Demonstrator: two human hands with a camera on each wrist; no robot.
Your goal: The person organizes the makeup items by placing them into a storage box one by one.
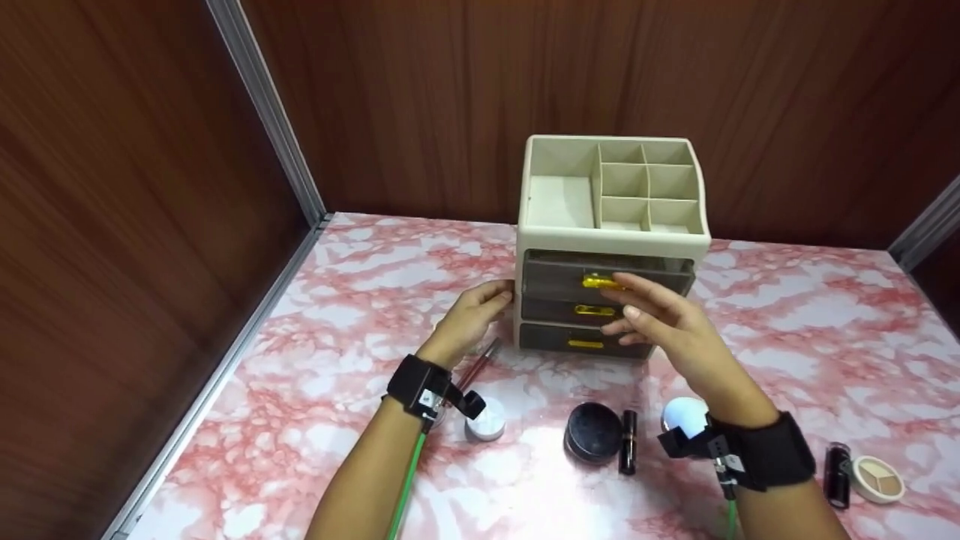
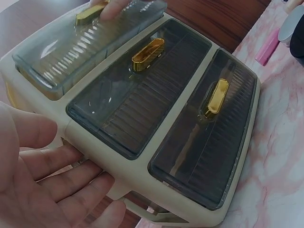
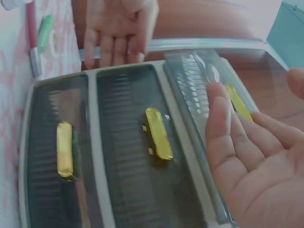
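A cream desktop organizer (image 1: 615, 238) has three smoky see-through drawers with gold handles. Its top drawer (image 2: 90, 52) sticks out a little; the middle drawer (image 2: 137, 90) and bottom drawer (image 2: 204, 133) sit flush. My left hand (image 1: 474, 319) is at the organizer's left side, its fingers extended along the side wall. At the front, my right hand (image 1: 671, 322) has its fingertips at the gold handle (image 1: 600, 280) of the top drawer. Those fingers are fairly straight, not curled round the handle, as the right wrist view shows.
Before the organizer lie a black round jar (image 1: 593, 433), a black tube (image 1: 628, 442), a white-lidded jar (image 1: 486, 420), a slim red pen-like stick (image 1: 480, 364) and a round mirror-like item (image 1: 685, 415). Far right are a dark tube (image 1: 837, 475) and a three-colour compact (image 1: 877, 479). Wood panels (image 1: 420, 97) stand behind.
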